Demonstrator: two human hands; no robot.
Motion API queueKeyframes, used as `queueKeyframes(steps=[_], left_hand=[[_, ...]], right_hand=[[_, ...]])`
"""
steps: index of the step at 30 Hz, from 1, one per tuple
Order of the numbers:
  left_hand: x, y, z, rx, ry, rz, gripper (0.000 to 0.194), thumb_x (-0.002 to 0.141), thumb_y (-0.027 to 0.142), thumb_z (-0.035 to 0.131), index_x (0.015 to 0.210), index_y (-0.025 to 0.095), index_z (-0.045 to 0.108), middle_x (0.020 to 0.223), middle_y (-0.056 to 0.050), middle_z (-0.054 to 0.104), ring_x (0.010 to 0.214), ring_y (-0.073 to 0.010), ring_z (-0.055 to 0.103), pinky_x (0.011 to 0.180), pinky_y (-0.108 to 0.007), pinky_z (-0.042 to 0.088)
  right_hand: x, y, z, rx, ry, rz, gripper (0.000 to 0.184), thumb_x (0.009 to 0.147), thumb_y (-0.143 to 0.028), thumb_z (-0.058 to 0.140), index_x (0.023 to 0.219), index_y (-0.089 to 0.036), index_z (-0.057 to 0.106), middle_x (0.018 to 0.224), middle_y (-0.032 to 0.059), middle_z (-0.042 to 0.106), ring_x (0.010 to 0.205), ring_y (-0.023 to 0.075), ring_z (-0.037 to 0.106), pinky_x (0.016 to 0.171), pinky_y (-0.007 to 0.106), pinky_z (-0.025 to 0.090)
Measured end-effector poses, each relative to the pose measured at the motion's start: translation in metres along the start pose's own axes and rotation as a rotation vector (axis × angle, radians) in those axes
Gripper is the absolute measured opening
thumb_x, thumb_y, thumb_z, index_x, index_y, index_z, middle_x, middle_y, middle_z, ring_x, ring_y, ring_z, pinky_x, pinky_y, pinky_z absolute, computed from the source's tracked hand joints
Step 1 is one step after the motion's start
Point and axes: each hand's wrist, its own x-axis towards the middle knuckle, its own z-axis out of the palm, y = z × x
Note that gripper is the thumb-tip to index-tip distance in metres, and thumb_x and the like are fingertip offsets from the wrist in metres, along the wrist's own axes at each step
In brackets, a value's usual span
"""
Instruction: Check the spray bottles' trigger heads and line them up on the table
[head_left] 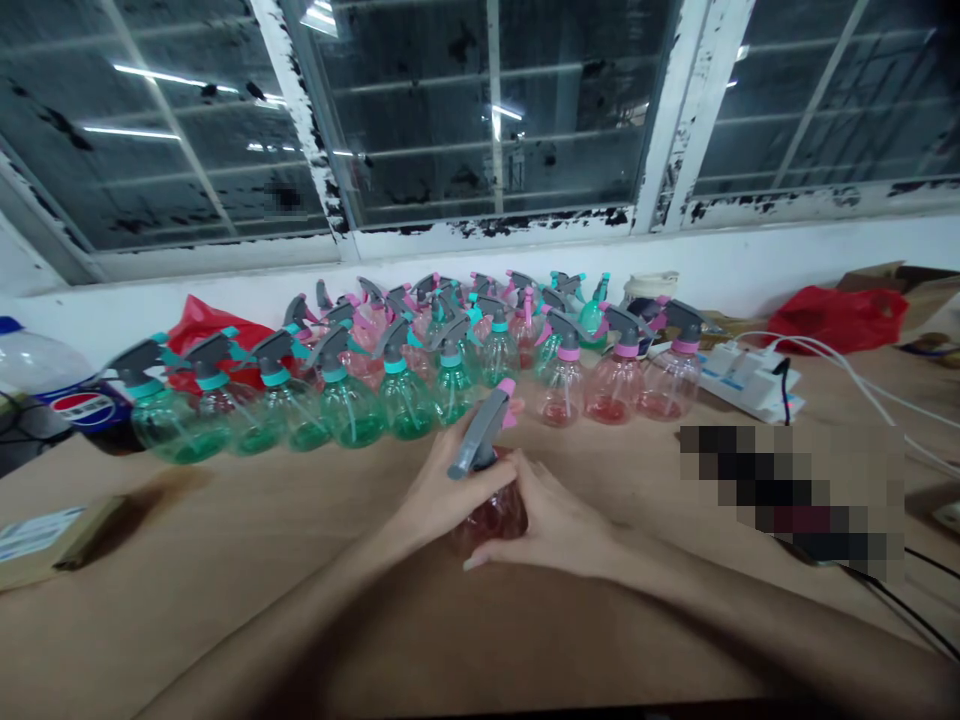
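In the middle of the table stands a spray bottle (491,515) with a clear pinkish-red body and a grey trigger head tipped in pink. My left hand (442,485) wraps round its neck, just below the head. Lower down, my right hand (555,520) closes on the body from the right, its thumb along the near side. Beyond my hands runs a front row of spray bottles: green ones with turquoise collars (352,408) to the left, pink ones with pink collars (613,388) to the right. Several more of both colours crowd behind them.
At far left are a Pepsi bottle (94,405) and a flat cardboard box (56,540). Red plastic bags (840,318) lie at back right and behind the green row. A white power strip (750,382) with cables sits right of the bottles, near a blurred-out dark object. Windows line the back.
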Motion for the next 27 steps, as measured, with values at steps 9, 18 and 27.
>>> queueKeyframes(steps=[9, 18, 27], left_hand=[[0.035, -0.011, -0.005, 0.008, 0.026, -0.051, 0.038, 0.072, 0.025, 0.051, 0.108, 0.024, 0.064, 0.097, -0.003, 0.070, 0.094, -0.0255, 0.064, 0.089, -0.042, 0.050], [0.035, -0.009, -0.008, -0.034, -0.127, -0.049, 0.043, 0.074, 0.028, 0.049, 0.115, 0.029, 0.064, 0.098, -0.002, 0.072, 0.086, -0.0247, 0.068, 0.083, -0.042, 0.053], [0.037, -0.014, -0.002, 0.013, -0.065, -0.051, 0.029, 0.075, 0.030, 0.048, 0.099, 0.025, 0.065, 0.081, -0.002, 0.068, 0.077, -0.0204, 0.064, 0.073, -0.034, 0.051]], right_hand=[[0.014, 0.000, 0.000, -0.149, 0.079, 0.013, 0.069, 0.071, -0.059, 0.067, 0.117, -0.010, 0.051, 0.113, 0.0168, 0.063, 0.104, 0.0305, 0.060, 0.089, 0.045, 0.049], [-0.016, 0.077, -0.028, -0.379, -0.008, 0.001, 0.047, 0.092, -0.048, 0.046, 0.128, -0.017, 0.049, 0.127, 0.0137, 0.059, 0.118, 0.0264, 0.056, 0.097, 0.047, 0.047], [-0.020, 0.091, -0.021, -0.314, 0.039, 0.012, 0.035, 0.091, -0.045, 0.051, 0.112, -0.019, 0.057, 0.122, 0.0116, 0.062, 0.117, 0.0245, 0.057, 0.099, 0.046, 0.047]])
